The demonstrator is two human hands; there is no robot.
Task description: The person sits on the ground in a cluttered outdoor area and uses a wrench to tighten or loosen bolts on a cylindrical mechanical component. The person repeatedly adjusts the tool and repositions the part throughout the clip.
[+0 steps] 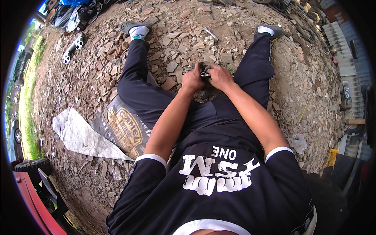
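My left hand (192,81) is closed around the near left side of a dark, greasy metal part (204,67) between my legs, its index finger pointing forward along it. On the other side, my right hand (220,77) has its fingers curled at a shiny wrench (205,74), whose round end shows between the two hands. The hands hide most of the wrench and the lower side of the dark part. Beyond them, a silver wrench (212,34) lies on the rubble, apart from both hands.
Broken tile and stone chips cover the ground (168,39). A silver metal piece with round holes (73,49) lies far left. Under my left leg is a printed sheet (125,129), beside a white sack (84,135). Corrugated sheets (340,47) stand right; a red vehicle part (35,199) is near left.
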